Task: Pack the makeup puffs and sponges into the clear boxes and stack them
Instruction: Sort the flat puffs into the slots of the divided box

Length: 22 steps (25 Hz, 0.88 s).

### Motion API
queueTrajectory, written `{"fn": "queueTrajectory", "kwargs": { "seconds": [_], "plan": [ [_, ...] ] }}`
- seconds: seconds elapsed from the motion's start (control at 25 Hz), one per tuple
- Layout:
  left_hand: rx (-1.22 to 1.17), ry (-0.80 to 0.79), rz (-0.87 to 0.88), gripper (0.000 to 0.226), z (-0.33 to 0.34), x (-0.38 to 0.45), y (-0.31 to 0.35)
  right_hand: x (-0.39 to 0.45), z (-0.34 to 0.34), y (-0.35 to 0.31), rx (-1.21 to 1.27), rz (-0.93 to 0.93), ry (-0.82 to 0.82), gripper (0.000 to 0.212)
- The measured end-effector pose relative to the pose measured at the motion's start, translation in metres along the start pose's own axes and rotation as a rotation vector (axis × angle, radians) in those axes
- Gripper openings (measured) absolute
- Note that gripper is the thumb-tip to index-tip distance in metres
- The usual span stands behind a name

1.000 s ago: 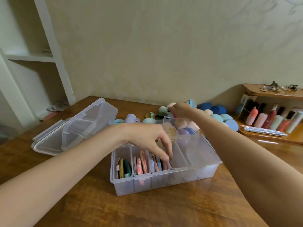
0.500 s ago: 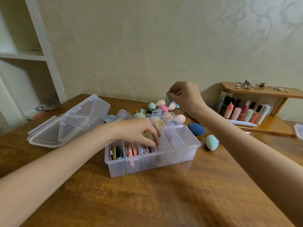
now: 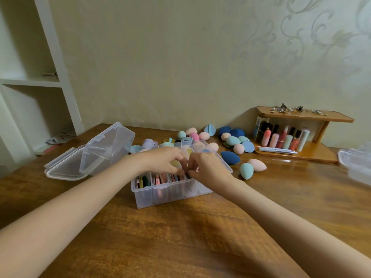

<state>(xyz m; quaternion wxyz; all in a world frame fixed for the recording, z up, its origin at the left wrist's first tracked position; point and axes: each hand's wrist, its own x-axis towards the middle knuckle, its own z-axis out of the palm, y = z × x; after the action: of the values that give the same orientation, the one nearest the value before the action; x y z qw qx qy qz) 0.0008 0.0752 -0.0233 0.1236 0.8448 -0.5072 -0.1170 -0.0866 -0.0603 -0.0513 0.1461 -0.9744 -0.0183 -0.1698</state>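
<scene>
Pale patterned wallpaper backs a brown wooden desk (image 3: 180, 237), with white shelves (image 3: 30, 83) to the left. Both forearms reach in from the near edge and meet over a clear divided box (image 3: 170, 194) at mid-desk. The left hand (image 3: 164, 162) is palm down, fingers curled toward the box's front compartments; the right hand (image 3: 206, 167) is beside it, fingertips bent down and touching or almost touching the left's. Both sets of fingers are drawn narrow over the third and fourth compartments, but whether either one pinches a puff I cannot tell, since the fingertips hide each other.

Flat puffs (image 3: 158, 179) stand on edge in the front row of compartments, directly below and left of the fingertips. Loose sponges (image 3: 232, 141) lie scattered behind and to the right of the box; a dark blue one (image 3: 230, 157) lies just beside its right wall, and a mint one (image 3: 246, 170) and a peach one (image 3: 258, 165) touch each other farther right. An empty clear box (image 3: 106, 147) rests tilted on a lid (image 3: 62, 169) to the left. A small wooden rack (image 3: 301, 135) with bottles stands at the far right.
</scene>
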Motion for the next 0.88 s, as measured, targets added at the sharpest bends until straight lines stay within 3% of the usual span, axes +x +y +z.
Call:
{"fn": "queueTrajectory", "kwargs": {
  "seconds": [0.24, 0.36, 0.48, 0.64, 0.76, 0.88],
  "plan": [
    [-0.093, -0.045, 0.001, 0.028, -0.006, 0.001, -0.001, 0.006, -0.012, 0.000, 0.067, -0.060, -0.151, 0.020],
    [-0.057, -0.134, -0.014, 0.033, -0.015, 0.009, 0.003, 0.022, -0.030, 0.021, 0.098, 0.004, 0.047, 0.024],
    [0.060, -0.273, -0.027, 0.030, -0.025, 0.021, 0.008, 0.049, -0.041, 0.067, 0.109, 0.247, 0.210, 0.026],
    [0.084, -0.406, -0.053, 0.027, -0.034, 0.037, 0.008, 0.066, -0.044, 0.131, 0.013, 0.514, 0.098, 0.028],
    [0.073, -0.461, -0.060, 0.026, -0.036, 0.046, 0.002, 0.071, -0.046, 0.167, -0.111, 0.630, 0.047, 0.031],
    [0.069, -0.505, -0.063, 0.026, -0.038, 0.054, -0.002, 0.078, -0.033, 0.179, -0.142, 0.672, -0.110, 0.039]
  ]
}}
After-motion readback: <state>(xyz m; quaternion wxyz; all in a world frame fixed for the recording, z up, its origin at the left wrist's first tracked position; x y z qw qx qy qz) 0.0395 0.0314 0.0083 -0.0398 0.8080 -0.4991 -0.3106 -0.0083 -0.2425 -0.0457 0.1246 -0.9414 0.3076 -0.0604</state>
